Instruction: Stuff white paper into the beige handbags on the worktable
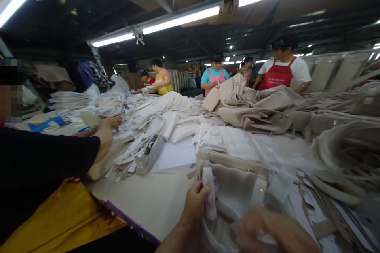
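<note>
A beige bag (231,160) with a pale lining lies in front of me at the table's near edge. My left hand (197,201) is closed on the bag's pale lining (209,182), thumb on top, along the bag's left side. Low over the bag's near right part is my right hand (255,227), smeared by motion. Its fingers are too blurred to show whether they grip anything.
A grey metal box (150,154) stands on the table (142,193), left of the bag. Beyond lie heaps of white strips (166,126) and stacked beige bags (252,114). A co-worker's arm (103,138) reaches in from the left. Several people work across the table.
</note>
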`<act>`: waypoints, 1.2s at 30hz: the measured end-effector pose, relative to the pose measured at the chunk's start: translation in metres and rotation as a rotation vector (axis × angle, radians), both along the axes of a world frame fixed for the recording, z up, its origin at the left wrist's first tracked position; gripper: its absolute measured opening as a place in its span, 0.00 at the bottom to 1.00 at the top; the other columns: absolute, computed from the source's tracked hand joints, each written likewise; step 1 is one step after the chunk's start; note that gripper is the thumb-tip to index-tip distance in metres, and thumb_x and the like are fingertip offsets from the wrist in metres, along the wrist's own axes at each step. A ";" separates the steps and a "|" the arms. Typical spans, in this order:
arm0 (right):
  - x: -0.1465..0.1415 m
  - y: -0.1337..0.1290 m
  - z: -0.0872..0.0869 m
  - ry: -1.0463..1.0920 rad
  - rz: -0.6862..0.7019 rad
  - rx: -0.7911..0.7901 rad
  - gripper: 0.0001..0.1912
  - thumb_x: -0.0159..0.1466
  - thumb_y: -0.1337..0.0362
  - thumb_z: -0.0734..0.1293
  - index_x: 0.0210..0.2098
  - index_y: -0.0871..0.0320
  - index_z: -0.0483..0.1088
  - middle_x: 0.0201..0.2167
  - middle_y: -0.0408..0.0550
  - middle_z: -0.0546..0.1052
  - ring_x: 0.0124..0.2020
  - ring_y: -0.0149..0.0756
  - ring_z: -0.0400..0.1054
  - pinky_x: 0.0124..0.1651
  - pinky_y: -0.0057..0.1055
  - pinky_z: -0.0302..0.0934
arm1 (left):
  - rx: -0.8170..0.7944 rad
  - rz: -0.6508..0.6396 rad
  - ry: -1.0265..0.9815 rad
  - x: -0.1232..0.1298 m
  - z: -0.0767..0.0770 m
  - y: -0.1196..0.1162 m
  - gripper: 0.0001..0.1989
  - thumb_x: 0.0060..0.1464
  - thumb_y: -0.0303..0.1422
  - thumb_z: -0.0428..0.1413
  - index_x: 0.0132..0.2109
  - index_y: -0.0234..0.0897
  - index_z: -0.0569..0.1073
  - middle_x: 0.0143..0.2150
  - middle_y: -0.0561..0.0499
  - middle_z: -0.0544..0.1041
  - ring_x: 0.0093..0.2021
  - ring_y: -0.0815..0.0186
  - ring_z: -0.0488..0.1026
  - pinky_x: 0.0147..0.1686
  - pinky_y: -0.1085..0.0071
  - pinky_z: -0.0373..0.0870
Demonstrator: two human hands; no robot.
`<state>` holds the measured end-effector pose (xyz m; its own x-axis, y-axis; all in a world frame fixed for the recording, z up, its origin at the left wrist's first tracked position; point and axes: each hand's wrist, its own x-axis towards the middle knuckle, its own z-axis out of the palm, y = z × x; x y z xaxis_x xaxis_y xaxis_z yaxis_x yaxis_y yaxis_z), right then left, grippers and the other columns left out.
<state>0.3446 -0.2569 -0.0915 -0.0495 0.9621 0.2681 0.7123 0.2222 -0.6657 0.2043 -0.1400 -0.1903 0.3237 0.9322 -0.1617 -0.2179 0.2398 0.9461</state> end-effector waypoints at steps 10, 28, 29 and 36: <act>-0.015 0.121 -0.036 0.043 -0.215 -0.147 0.19 0.59 0.53 0.59 0.23 0.58 0.72 0.23 0.45 0.75 0.28 0.36 0.68 0.29 0.29 0.52 | 0.041 -0.010 -0.043 -0.002 -0.007 0.002 0.11 0.46 0.34 0.54 0.36 0.31 0.73 0.28 0.51 0.75 0.27 0.65 0.71 0.29 0.70 0.70; -0.039 0.102 -0.047 -0.037 -0.372 -0.064 0.12 0.63 0.63 0.58 0.32 0.61 0.70 0.31 0.52 0.77 0.34 0.39 0.70 0.36 0.29 0.56 | -0.012 -0.056 -0.052 -0.009 0.001 0.004 0.16 0.44 0.34 0.58 0.42 0.33 0.74 0.35 0.51 0.79 0.39 0.60 0.74 0.38 0.72 0.69; -0.041 0.103 -0.048 -0.039 -0.384 -0.061 0.11 0.63 0.63 0.58 0.33 0.61 0.70 0.31 0.52 0.77 0.35 0.38 0.71 0.36 0.29 0.56 | -0.021 -0.066 -0.050 -0.009 0.001 0.005 0.16 0.45 0.34 0.58 0.43 0.34 0.73 0.35 0.51 0.79 0.39 0.60 0.74 0.38 0.72 0.69; -0.025 0.091 -0.047 -0.018 -0.499 -0.012 0.12 0.62 0.56 0.61 0.38 0.57 0.69 0.27 0.40 0.76 0.29 0.29 0.70 0.33 0.21 0.58 | -0.029 -0.069 0.058 -0.009 -0.004 0.015 0.17 0.44 0.34 0.60 0.44 0.35 0.73 0.33 0.51 0.79 0.35 0.61 0.76 0.32 0.73 0.71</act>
